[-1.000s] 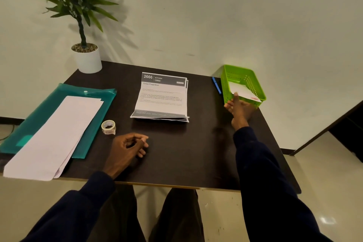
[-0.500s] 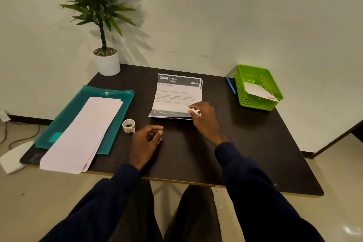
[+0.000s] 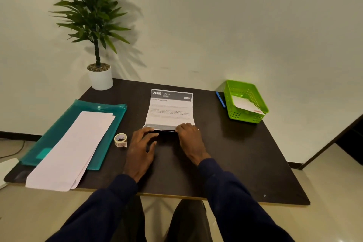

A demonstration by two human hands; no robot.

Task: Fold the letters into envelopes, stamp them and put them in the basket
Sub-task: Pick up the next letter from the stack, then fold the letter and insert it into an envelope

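Note:
A printed letter [image 3: 170, 110] with a dark "2666" header lies in the middle of the dark table [image 3: 235, 159]. My left hand [image 3: 140, 147] and my right hand [image 3: 189, 139] both pinch its near edge, which is lifted slightly off the table. Long white envelopes [image 3: 72, 151] lie stacked on a teal folder [image 3: 59, 124] at the left. A small roll of stamps [image 3: 120, 140] stands just left of my left hand. The green basket [image 3: 253, 118] at the back right holds one white envelope [image 3: 246, 104].
A potted plant in a white pot [image 3: 100, 77] stands at the table's back left corner. A blue pen [image 3: 221, 100] lies beside the basket's left wall. The wall runs close behind the table. My knees show below the front edge.
My right hand left the basket and came to the letter's near edge. My left hand moved forward from the table and took the same edge. The camera view shifted left.

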